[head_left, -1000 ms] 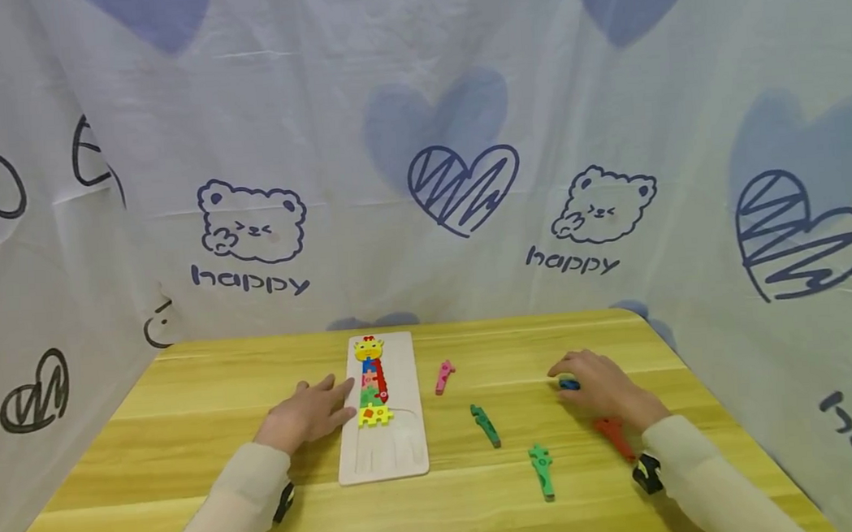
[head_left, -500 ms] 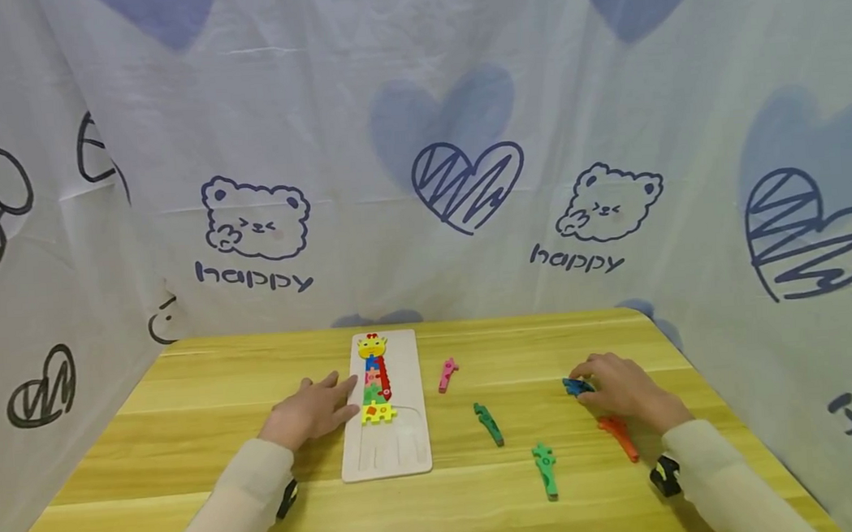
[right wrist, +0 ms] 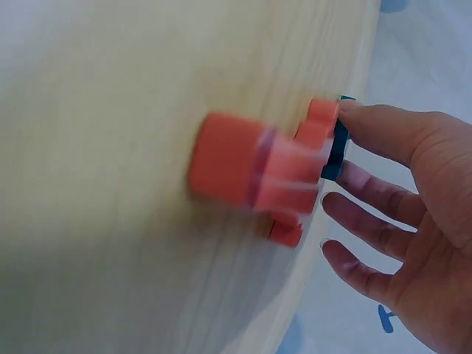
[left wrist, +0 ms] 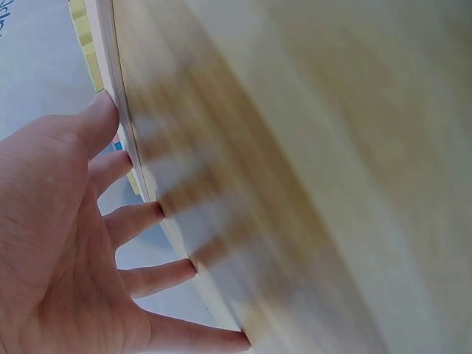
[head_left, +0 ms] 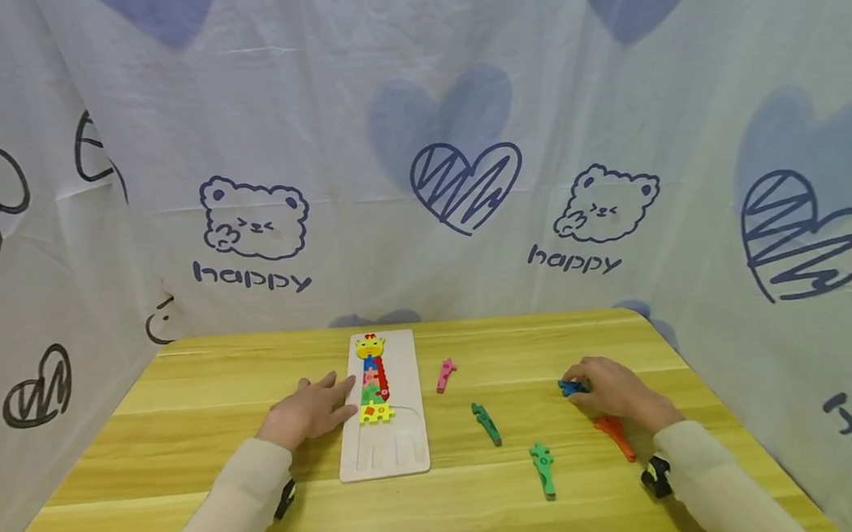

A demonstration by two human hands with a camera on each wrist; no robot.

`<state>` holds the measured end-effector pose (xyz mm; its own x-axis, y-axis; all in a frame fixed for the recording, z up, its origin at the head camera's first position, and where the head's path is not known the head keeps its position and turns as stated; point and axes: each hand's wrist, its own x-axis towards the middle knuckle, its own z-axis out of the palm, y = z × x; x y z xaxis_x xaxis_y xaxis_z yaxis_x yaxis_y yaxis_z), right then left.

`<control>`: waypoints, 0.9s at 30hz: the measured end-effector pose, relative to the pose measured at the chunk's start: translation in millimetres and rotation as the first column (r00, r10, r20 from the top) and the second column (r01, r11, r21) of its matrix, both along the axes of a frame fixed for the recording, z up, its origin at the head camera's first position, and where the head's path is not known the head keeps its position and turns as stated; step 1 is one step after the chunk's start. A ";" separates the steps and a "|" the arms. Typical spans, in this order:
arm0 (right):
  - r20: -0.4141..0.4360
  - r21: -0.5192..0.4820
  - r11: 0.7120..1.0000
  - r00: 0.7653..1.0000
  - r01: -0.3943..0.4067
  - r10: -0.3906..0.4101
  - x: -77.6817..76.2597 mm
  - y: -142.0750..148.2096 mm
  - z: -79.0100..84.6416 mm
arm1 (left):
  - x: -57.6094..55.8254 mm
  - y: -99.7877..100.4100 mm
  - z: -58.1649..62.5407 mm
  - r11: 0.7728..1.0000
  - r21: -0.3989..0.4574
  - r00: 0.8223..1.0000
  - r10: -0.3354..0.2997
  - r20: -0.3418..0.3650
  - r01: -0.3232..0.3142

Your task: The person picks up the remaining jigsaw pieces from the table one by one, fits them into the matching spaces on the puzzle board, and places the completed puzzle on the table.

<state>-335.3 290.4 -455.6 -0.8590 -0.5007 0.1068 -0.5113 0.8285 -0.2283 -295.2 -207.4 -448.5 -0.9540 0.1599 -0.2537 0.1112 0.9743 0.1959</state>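
My left hand [head_left: 309, 411] rests on the table with its fingers spread, the fingertips [left wrist: 151, 212] right at the left edge of a pale wooden puzzle board [head_left: 402, 381]. On the board lies a partly filled giraffe, with a yellow head piece [head_left: 370, 347], a neck of small coloured pieces and a yellow body piece [head_left: 376, 414]. Over at the right, my right hand [head_left: 613, 393] pinches a blue puzzle piece [head_left: 571, 387] between thumb and fingers, close over the table. An orange-red puzzle piece [head_left: 614, 436] lies just in front of that hand, large and blurred in the right wrist view.
Between board and right hand lie a pink puzzle piece [head_left: 445, 375], a dark green one [head_left: 486, 424] and a light green one [head_left: 543, 470]. Carved leg slots [head_left: 388, 451] show low on the board. A printed cloth [head_left: 366, 245] hangs behind the table [head_left: 207, 393].
The blue piece, mostly covered by the right fingers a second ago, now shows more beyond the fingertips. The right hand has shifted slightly. The left hand stays at the board's edge.
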 end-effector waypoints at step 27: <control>-0.086 -0.051 0.983 0.981 -0.178 0.173 9.5 -100.6 24.6 | -1.3 -0.6 0.1 1.000 -0.010 1.000 -0.007 0.006 0.007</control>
